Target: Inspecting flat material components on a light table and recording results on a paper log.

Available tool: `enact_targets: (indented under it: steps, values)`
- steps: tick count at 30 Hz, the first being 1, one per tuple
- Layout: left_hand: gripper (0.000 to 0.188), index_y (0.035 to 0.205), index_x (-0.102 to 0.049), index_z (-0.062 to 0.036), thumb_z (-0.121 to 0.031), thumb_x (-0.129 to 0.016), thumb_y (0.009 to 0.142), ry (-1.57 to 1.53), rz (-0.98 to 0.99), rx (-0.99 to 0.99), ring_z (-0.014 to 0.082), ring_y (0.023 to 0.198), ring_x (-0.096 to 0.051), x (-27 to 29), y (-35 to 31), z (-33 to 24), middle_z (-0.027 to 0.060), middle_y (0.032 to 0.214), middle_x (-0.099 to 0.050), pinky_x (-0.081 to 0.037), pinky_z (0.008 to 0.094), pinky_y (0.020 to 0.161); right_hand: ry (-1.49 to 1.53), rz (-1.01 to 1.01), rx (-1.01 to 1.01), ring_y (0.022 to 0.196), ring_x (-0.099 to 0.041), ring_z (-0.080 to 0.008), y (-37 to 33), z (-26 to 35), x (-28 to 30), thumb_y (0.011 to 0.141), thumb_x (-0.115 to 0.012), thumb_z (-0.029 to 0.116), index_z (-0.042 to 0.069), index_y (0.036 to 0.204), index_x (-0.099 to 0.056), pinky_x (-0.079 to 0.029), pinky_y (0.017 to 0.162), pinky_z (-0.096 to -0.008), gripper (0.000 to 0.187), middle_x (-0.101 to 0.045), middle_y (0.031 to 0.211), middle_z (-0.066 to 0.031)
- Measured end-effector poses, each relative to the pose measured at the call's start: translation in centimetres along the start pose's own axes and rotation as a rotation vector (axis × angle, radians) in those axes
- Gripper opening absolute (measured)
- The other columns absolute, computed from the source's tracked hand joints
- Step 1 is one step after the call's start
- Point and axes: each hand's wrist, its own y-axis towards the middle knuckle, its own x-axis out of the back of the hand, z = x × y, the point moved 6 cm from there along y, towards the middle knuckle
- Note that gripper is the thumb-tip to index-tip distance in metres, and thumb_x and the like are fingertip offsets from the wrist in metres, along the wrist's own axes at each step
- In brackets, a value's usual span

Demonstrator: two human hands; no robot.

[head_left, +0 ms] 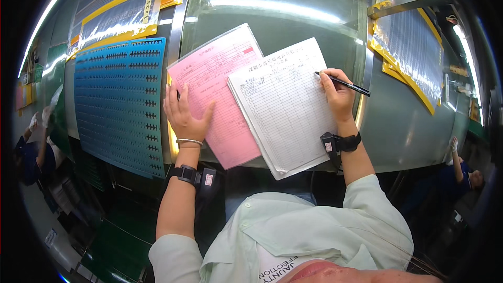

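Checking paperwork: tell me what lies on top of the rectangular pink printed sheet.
The left hand lies over the pink sheet at left; a white gridded paper stack overlaps its right side. What they cover is hidden.

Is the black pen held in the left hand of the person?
No, the black pen is in the right hand; the left hand rests on the pink sheet.

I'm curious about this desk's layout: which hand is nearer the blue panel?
Left. The left hand lies on the pink form, beside the blue panel; the right hand, holding a pen, is farther right.
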Motion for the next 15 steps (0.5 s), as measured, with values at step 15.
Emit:
enact_targets:
  steps: [15]
  values:
    - [0.065,0.123,-0.047,-0.0039,-0.039,-0.070,0.072,-0.008,0.007,0.003,0.0363,0.127,-0.032,0.50,0.32,-0.34,0.0187,0.136,-0.037,-0.025,0.0475,0.104,-0.119,-0.035,0.082,0.063,-0.051,-0.0049,-0.13,0.61,0.16,0.082,-0.061,0.003,-0.002,0.085,-0.061,-0.042,0.058,-0.0176,0.005,-0.058,0.073,-0.0013]
